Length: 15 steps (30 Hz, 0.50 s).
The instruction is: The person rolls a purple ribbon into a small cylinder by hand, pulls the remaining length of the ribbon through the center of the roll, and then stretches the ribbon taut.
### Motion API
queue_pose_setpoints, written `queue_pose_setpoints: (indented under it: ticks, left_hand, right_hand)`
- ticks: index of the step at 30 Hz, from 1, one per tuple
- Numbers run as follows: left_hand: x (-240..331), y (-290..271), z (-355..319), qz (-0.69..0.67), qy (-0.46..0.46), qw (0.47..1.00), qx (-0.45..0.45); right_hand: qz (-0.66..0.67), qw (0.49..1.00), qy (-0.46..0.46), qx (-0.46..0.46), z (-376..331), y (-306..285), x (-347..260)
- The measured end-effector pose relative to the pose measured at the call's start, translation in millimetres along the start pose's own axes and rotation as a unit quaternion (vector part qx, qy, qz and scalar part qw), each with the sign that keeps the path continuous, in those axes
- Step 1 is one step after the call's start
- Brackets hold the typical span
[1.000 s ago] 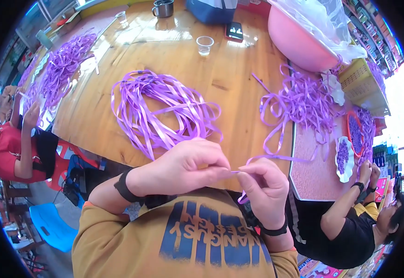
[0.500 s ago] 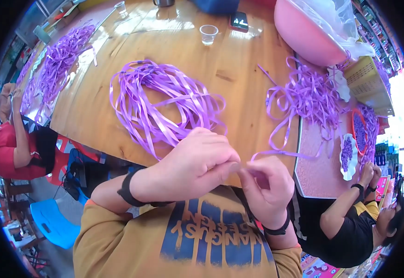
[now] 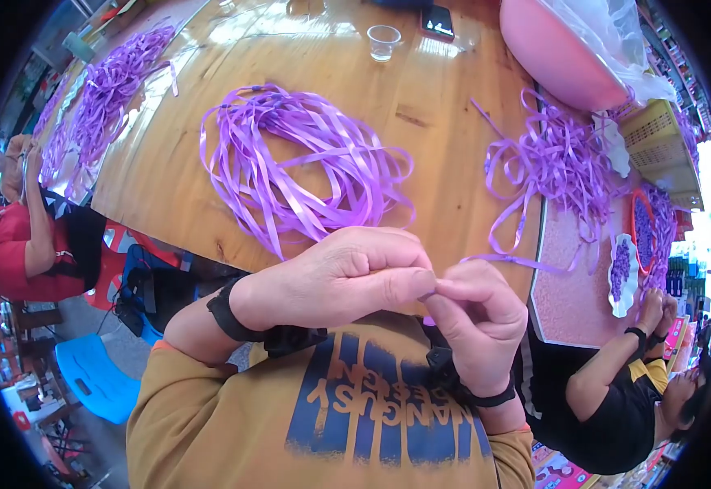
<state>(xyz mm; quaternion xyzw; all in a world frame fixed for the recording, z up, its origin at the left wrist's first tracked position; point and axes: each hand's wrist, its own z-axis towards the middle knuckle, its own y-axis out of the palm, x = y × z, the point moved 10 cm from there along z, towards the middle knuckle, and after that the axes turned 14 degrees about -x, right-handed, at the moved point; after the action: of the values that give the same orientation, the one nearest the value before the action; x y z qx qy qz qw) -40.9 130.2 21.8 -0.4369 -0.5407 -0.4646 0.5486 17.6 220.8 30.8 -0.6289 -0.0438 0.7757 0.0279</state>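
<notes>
- Purple ribbon strand (image 3: 518,262) — long axis runs from the fingertips out to the person's right and slightly up, toward the loose ribbon pile (image 3: 559,163) by the table edge.
- Left hand (image 3: 347,277): knuckles up, fingers curled shut, thumb and forefinger pinching the strand's end (the end itself is hidden between the tips).
- Right hand (image 3: 478,322): fingers bent, tips pressed against the left hand's, closed on the same strand; both held close above the chest.
- Large ribbon coil (image 3: 302,167) lies on the wooden table (image 3: 421,98) just beyond the hands — nothing between.
- Plastic cup (image 3: 383,41) and pink basin (image 3: 559,57) at the far side.
- A co-worker's hand (image 3: 653,310) sits well apart, right.
</notes>
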Motion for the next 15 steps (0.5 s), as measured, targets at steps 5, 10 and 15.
queue_pose_setpoints:
  ticks: [5,10,15]
  left_hand:
    - [13.8,-1.4,-1.9,0.086,0.059,0.994,0.013]
    - [8.8,1.3,0.9,0.073,0.041,0.996,0.014]
    - [-6.2,10.6,2.2,-0.002,-0.003,1.0,-0.022]
  right_hand:
    - [-0.011,1.0,-0.002,0.008,0.6,0.5,-2.5]
    - [-0.006,1.0,-0.012,-0.004,2.9,2.3,-5.1]
    - [-0.066,0.996,-0.035,-0.055,2.5,6.6,-11.0]
